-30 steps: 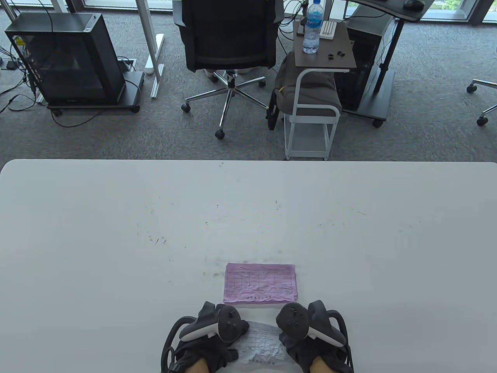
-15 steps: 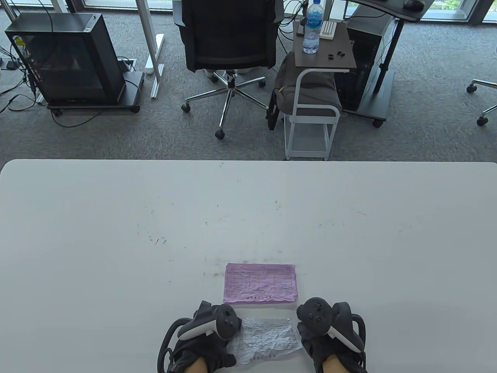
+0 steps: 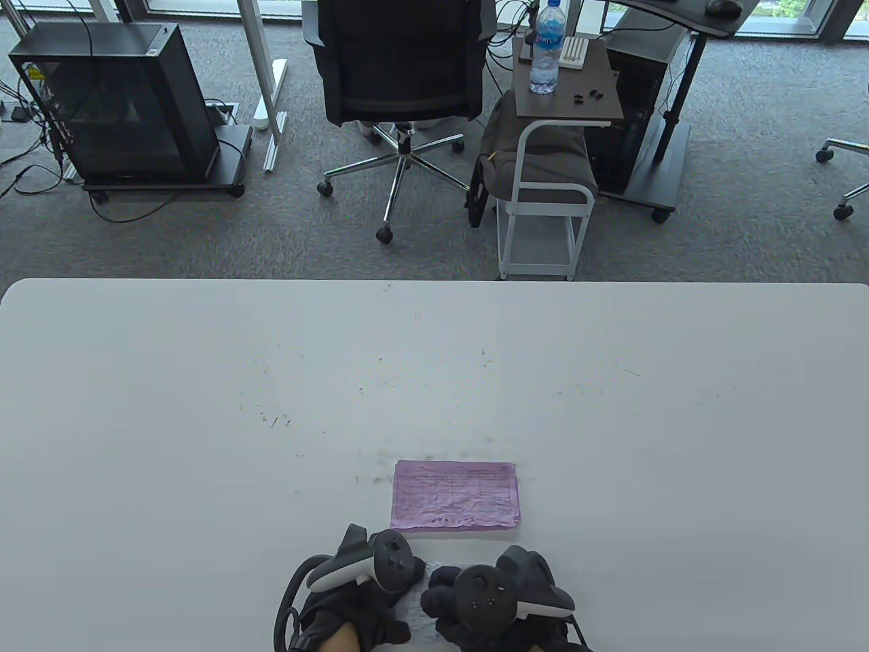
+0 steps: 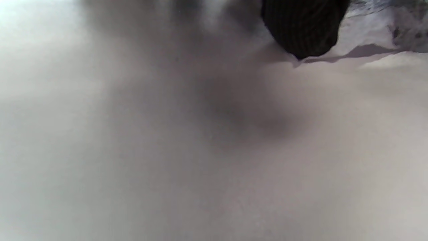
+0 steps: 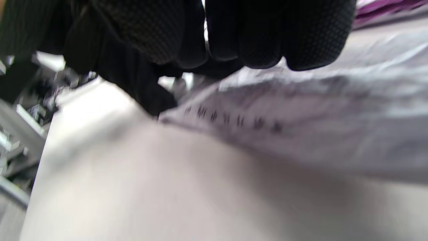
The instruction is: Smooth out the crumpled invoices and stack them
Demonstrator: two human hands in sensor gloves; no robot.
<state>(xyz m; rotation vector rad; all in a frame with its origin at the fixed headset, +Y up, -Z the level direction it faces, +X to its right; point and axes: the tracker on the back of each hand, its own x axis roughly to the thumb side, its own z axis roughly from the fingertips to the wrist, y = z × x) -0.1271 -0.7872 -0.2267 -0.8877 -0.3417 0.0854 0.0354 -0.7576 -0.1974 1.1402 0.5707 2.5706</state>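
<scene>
A flattened purple invoice (image 3: pixel 455 496) lies on the white table (image 3: pixel 204 407) near the front edge. Just in front of it lies a crumpled white invoice (image 3: pixel 415 606), mostly hidden under both hands. My left hand (image 3: pixel 360 587) rests on its left edge; in the left wrist view one gloved fingertip (image 4: pixel 301 30) presses beside the paper (image 4: pixel 367 36). My right hand (image 3: pixel 485 601) lies over the middle of the sheet, close to the left hand. In the right wrist view its fingers (image 5: pixel 250 33) press on the printed white sheet (image 5: pixel 301 117), with the purple invoice (image 5: pixel 384 8) behind.
Beyond the table's far edge stand an office chair (image 3: pixel 400 68), a small side cart (image 3: pixel 543 204) with a water bottle (image 3: pixel 546 47), and a black computer case (image 3: pixel 122 102) on the carpet.
My right hand swept out to the white invoice's right edge, then came back left over the sheet's middle and now covers most of it. The left hand stayed on the left edge.
</scene>
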